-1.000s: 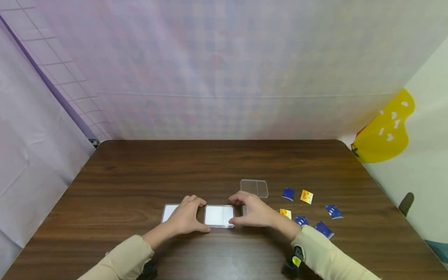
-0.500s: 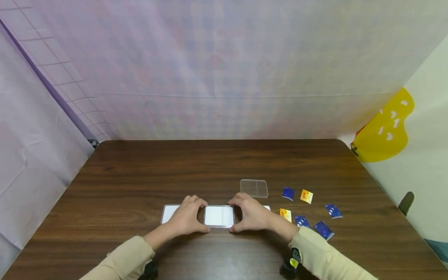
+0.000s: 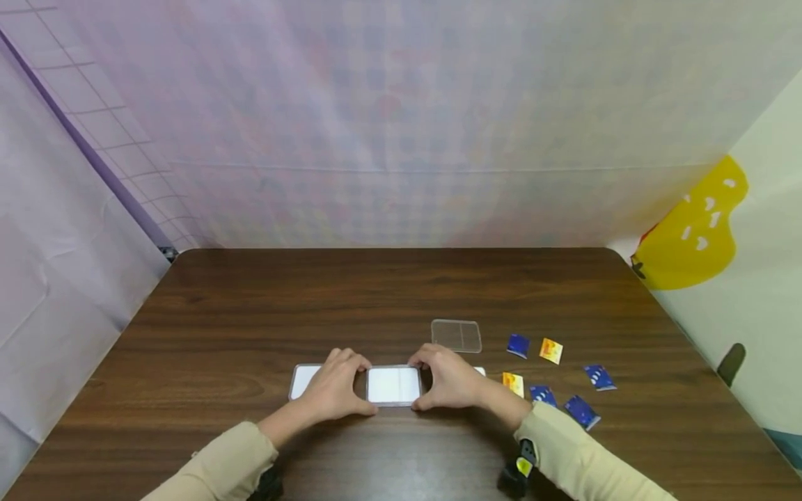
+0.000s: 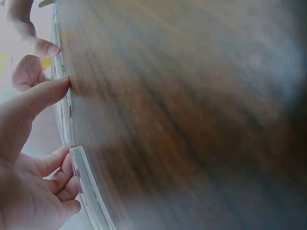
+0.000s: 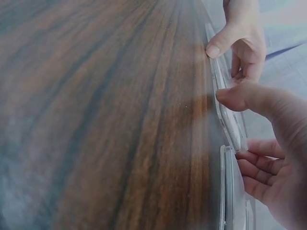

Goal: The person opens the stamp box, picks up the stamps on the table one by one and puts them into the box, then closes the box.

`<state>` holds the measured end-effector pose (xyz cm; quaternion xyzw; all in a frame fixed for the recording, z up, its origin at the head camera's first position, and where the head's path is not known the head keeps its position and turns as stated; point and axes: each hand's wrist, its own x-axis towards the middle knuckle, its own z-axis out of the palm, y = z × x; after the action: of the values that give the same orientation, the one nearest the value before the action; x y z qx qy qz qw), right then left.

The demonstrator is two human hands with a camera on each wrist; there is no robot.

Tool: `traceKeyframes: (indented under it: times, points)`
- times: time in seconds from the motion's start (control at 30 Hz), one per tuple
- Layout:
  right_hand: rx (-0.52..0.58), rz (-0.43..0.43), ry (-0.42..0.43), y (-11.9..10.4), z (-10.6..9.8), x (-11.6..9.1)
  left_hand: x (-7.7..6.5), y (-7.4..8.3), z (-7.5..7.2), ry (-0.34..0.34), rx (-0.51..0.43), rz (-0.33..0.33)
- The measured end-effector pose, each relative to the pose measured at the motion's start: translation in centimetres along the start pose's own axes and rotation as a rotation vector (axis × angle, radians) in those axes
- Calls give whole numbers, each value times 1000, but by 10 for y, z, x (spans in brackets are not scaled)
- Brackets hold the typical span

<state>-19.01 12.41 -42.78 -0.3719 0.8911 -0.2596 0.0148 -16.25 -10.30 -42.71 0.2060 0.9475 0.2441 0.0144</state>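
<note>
A flat clear plastic case point(image 3: 393, 386) with white contents lies on the table between both hands in the head view. My left hand point(image 3: 335, 386) holds its left end, thumb at the front corner and fingers at the back one. At the right end, my right hand point(image 3: 450, 379) grips the same way. Its thumb point(image 5: 232, 99) presses the case's long edge in the right wrist view. A second white-filled case point(image 3: 303, 380) shows partly beyond the left hand. A white corner of another case point(image 3: 480, 371) peeks out behind the right hand.
A clear lid-like plastic piece point(image 3: 456, 336) lies behind the right hand. Several small square packets, blue point(image 3: 582, 412) and yellow point(image 3: 551, 351), are scattered on the wooden table point(image 3: 250, 299) at right. Hanging cloth point(image 3: 401, 125) borders the table's back.
My right thumb has moved from the case's right edge to its front right corner, and the hand has settled round that end. The left hand stays in place.
</note>
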Motion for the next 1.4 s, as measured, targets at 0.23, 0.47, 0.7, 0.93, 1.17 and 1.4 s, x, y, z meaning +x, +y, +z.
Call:
traceKeyframes:
  times: [0.23, 0.47, 0.7, 0.93, 1.17, 1.4]
  points:
    - [25, -19, 7, 2, -2, -1, 0, 0, -1, -5, 9, 4]
    - [46, 0, 16, 5, -12, -2, -1, 0, -2, -15, -5, 4]
    - [47, -18, 29, 10, -24, 2, -2, 0, -3, 0, -6, 21]
    - [35, 11, 39, 19, -26, 14, -2, 0, -2, 9, -4, 35]
    - [69, 74, 48, 31, -22, 30, -2, -1, -1, 2, -14, 33]
    - [104, 132, 62, 39, -17, 42, -1, -2, -1, 1, -16, 36]
